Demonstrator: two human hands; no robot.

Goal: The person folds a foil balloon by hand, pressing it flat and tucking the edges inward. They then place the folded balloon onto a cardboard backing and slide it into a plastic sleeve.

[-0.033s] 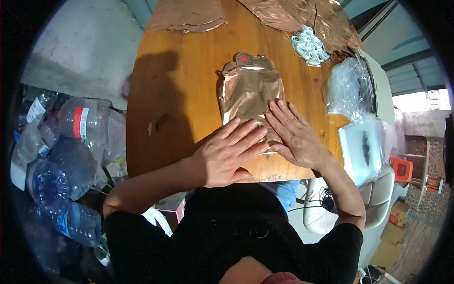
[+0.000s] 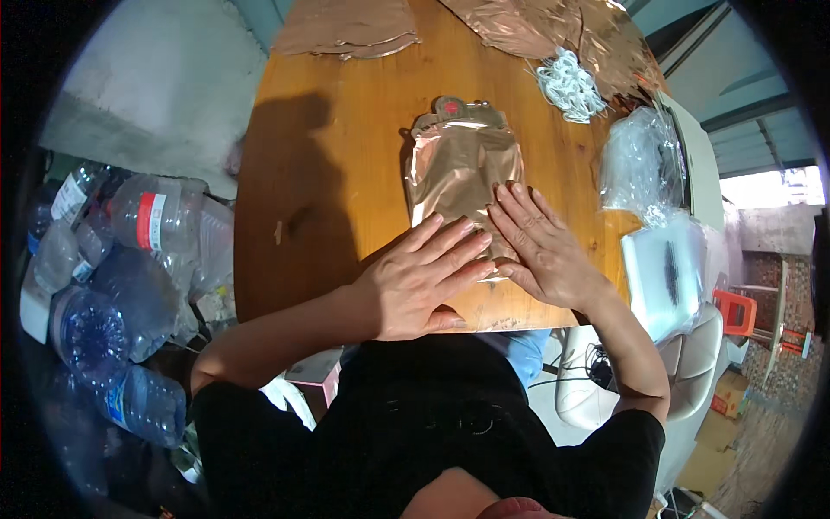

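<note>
A flat copper-coloured foil piece (image 2: 467, 169), shiny and slightly creased, lies on the wooden table in front of me. At its far end is a duller strip with a rounded tab that has a red mark on it. My left hand (image 2: 424, 277) rests palm down, its fingers stretched and spread over the near left part of the foil. Also palm down, my right hand (image 2: 545, 251) lies on the near right side, fingers straight and thumb out toward my left hand. Neither hand grips anything. Between and under the hands the foil's near end is partly hidden.
More copper foil sheets (image 2: 346, 28) lie at the far left of the table (image 2: 298, 259), and others (image 2: 527, 30) at the far right. A bundle of white string (image 2: 571, 86) and clear plastic bags (image 2: 640, 160) sit on the right. Large plastic bottles (image 2: 95, 333) crowd the left side.
</note>
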